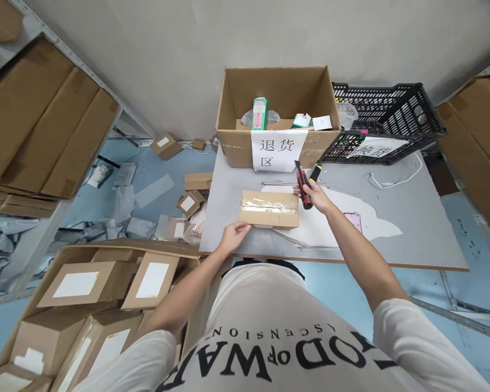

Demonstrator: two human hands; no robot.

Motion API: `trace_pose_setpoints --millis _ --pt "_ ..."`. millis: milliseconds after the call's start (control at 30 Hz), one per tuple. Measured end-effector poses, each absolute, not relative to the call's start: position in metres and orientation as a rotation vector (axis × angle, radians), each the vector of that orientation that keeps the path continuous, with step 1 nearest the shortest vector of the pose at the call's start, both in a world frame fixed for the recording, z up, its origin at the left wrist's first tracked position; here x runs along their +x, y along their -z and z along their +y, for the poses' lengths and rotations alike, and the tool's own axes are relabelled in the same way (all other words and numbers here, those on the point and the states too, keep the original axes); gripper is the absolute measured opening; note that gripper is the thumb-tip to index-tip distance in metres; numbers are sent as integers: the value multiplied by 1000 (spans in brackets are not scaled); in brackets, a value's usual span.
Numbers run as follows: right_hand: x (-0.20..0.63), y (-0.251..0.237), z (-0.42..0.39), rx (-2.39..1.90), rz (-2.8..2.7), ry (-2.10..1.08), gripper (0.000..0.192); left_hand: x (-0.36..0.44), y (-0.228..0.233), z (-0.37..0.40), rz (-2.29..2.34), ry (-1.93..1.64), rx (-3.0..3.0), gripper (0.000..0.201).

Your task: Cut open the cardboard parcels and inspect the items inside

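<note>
Leftmost, a big carton (163, 248) of labelled parcels (81, 280). Left hand (234, 237): fingertips at near-left corner of taped box (269, 208); gripping or merely touching, cannot tell. Box lies on table (416, 228), partly over white sheet (320, 228), in front of open carton (237, 149). Right hand (318, 197): wrapped round red-and-black cutter (301, 183), just beside box's right end. Farther right, black crate (428, 129) behind.

— Logged the cardboard box (269, 212)?
— Logged. Looked closed, oblong, brown, with clear tape (269, 205) along the top. Lay left to right on the grey table (424, 218), partly over white paper (316, 230).
— Noted the utility knife (301, 182)?
— Noted just beside the box's right end. Was red and black, held aslant, pointed toward the far side.
</note>
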State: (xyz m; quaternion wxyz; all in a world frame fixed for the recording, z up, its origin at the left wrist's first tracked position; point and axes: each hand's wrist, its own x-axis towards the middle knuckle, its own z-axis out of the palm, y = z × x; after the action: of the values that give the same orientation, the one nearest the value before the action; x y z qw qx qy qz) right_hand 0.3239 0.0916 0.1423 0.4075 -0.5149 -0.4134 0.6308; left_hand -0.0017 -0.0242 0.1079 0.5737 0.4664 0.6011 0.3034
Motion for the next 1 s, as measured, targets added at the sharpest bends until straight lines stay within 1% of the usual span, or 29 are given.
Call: trace_pose_setpoints --millis 67,133,200,333,367,433,700,1000 --pt "346 -138 64 -1418 -1077 -1526 38 -12 -115 -16 1570 -756 1258 47" --pt "361 -131 35 -1536 -1119 -1507 42 -16 -121 -7 1640 -786 1426 52" --pt "367 -124 10 -1580 -1128 -1519 49 -14 -125 3 1636 -787 1590 70" --pt "361 -117 -24 -1527 -1083 -1611 65 -4 -123 23 1540 -641 1776 117" --pt "359 -117 -29 -1512 -1078 -1627 67 -2 -122 27 1503 -598 1790 126" --pt "355 -116 -36 -1498 -1074 -1633 69 2 -118 32 1435 -547 1790 135" --pt "355 -112 -46 -1497 -1066 -1635 76 11 -109 34 1385 -580 1720 144" --pt "358 -119 -41 -1527 -1119 -1610 75 18 -111 34 1476 -563 1765 142"
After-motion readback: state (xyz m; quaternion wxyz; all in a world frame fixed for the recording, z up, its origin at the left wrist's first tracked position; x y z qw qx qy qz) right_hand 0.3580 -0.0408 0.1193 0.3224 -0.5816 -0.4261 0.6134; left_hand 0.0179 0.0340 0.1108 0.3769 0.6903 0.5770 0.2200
